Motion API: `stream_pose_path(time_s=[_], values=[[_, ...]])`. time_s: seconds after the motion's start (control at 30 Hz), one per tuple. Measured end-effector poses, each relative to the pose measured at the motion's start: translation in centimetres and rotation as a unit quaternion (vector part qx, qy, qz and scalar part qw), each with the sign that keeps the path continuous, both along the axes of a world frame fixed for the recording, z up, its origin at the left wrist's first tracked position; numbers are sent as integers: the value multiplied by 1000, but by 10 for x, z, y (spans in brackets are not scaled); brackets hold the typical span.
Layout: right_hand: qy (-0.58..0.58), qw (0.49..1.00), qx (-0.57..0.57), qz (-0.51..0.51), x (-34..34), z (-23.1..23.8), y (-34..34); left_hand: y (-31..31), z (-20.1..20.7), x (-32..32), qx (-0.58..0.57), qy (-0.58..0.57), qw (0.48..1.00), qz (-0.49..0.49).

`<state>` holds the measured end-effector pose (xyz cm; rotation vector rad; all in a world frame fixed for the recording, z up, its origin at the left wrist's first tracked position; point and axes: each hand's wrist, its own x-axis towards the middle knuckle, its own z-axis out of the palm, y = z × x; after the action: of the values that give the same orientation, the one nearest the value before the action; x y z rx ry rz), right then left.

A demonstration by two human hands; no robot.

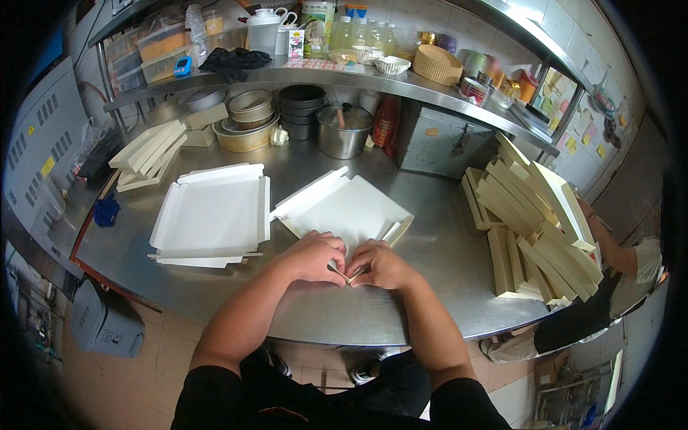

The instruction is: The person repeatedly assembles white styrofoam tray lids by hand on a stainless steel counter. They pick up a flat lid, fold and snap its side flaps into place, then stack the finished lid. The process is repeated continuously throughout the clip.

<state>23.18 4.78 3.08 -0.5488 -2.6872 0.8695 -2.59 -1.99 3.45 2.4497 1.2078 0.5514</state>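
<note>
A white cardboard box blank (pixel 351 204), partly folded up at its edges, lies turned cornerwise on the steel table in front of me. My left hand (pixel 319 256) and my right hand (pixel 378 264) meet at its near corner, both closed with the fingertips pinching the folded card there. The fingers hide part of that corner. To the left rests a stack of flat white box blanks (pixel 213 211) with creased, slightly raised side flaps; neither hand touches it.
Folded cream boxes (pixel 530 222) are piled high at the right, with another person's arm (pixel 609 240) beside them. More folded boxes (pixel 150 154) stand back left. Along the back sit cake tins (pixel 251 118), a lidded pot (pixel 344 136) and a metal chest (pixel 444 140), under a loaded shelf (pixel 301 75).
</note>
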Motion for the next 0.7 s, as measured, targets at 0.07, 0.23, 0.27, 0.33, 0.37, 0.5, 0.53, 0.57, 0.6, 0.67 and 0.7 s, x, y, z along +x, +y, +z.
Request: stream_pose_path(time_s=[0.07,0.23,0.27,0.33,0.37,0.5,0.53,0.57,0.6,0.67,0.7], values=[[-1,1000,11,11,-4,6,-4,-5,-2,5,15,12,1000,21],[38,989,17,-145,7,-5,11,-2,-5,0,31,21,996,80],[26,978,41,-203,11,-5,17,3,-6,-10,37,17,995,86],[-11,959,33,-283,10,8,14,0,1,-23,85,23,983,163],[-24,954,30,-297,10,3,17,4,-10,-21,142,6,970,198],[-48,964,18,-262,1,5,6,0,-7,4,201,32,960,195],[-51,967,13,-249,-2,6,4,0,-8,9,193,44,960,198],[-61,965,18,-253,-2,10,2,1,-11,12,185,56,960,202],[-71,961,-4,-266,2,11,3,2,-11,15,177,66,961,204],[-90,951,-49,-293,16,14,6,7,-5,0,128,85,952,264],[-89,947,-17,-309,16,19,4,7,-4,-3,117,101,945,287]])
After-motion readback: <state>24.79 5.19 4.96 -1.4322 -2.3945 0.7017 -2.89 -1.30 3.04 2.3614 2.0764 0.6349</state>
